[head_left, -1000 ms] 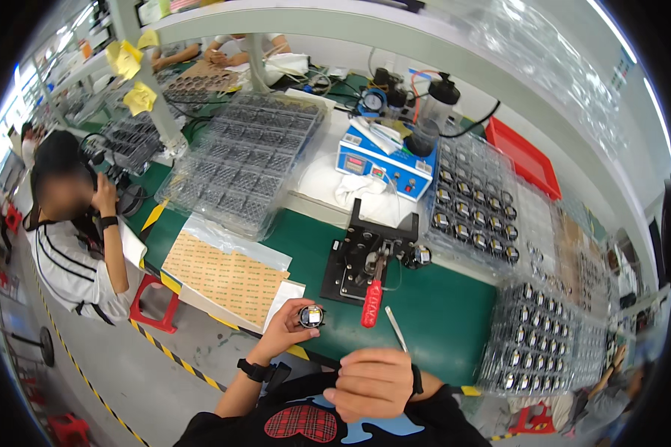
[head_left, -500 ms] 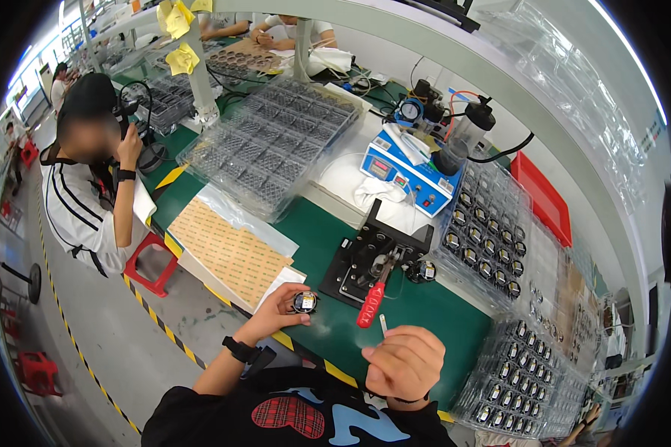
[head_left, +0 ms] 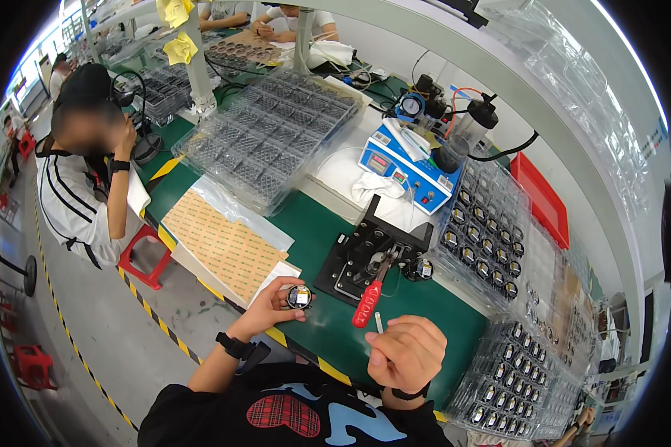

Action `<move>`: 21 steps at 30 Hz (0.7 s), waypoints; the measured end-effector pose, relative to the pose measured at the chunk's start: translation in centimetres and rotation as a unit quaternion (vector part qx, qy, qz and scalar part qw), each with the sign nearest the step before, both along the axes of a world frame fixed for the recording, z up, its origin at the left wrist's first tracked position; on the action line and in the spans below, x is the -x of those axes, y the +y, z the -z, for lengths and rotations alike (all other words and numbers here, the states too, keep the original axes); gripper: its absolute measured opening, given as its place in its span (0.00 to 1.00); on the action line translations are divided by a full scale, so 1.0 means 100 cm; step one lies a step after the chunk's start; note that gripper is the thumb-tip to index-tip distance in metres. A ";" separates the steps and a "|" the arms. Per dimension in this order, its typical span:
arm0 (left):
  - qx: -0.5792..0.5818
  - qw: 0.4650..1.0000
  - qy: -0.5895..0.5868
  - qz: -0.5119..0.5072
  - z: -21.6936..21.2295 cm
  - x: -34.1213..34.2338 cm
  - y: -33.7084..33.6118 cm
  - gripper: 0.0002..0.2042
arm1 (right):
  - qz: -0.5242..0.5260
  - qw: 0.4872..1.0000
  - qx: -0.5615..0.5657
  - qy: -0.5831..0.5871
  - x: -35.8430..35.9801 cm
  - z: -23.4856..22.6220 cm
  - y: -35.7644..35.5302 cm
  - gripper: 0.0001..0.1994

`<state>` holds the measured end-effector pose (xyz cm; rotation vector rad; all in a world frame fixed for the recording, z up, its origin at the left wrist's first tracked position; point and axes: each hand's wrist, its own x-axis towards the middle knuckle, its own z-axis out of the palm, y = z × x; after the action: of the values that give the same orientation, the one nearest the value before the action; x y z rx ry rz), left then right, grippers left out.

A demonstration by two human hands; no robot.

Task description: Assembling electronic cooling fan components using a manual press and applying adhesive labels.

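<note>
My left hand (head_left: 267, 307) holds a small round black module (head_left: 300, 297) between thumb and fingers, its face with white and yellow parts turned up. To the right, my right hand (head_left: 407, 353) is closed in a pinch on a thin white strip (head_left: 379, 322) that juts up from the fingertips; its exact kind cannot be made out. Just beyond both hands stands a black toggle-clamp fixture (head_left: 358, 257), its red handle (head_left: 367, 304) pointing toward me. Another round module (head_left: 423, 270) sits at the fixture's right side.
Clear trays (head_left: 492, 257) filled with round modules lie on the right, with more trays (head_left: 499, 402) nearer me. A blue control box (head_left: 404, 175) stands behind the fixture. Tan printed sheets (head_left: 224, 242) and stacked clear trays (head_left: 268, 141) are at left, where a co-worker (head_left: 86, 171) sits.
The whole view has shifted slightly. My left hand still holds the round module and my right hand keeps its pinch on the white strip. The co-worker at left has leaned a little.
</note>
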<state>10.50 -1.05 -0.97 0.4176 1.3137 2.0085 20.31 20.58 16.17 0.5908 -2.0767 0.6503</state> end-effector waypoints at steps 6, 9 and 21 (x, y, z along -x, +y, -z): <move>0.007 1.000 0.000 0.002 0.000 0.001 0.001 0.27 | -0.003 1.000 -0.007 -0.011 0.001 0.000 0.000 0.04; 0.003 1.000 -0.003 -0.003 0.000 0.002 0.001 0.28 | -0.001 1.000 -0.010 -0.015 0.001 0.000 0.000 0.03; 0.002 1.000 -0.005 -0.006 0.001 0.000 0.001 0.28 | -0.001 0.999 -0.024 -0.040 0.000 0.004 0.002 0.03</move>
<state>10.53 -0.98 -1.04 0.3991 1.3168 2.0152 20.30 20.80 15.81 0.6033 -2.1714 0.6365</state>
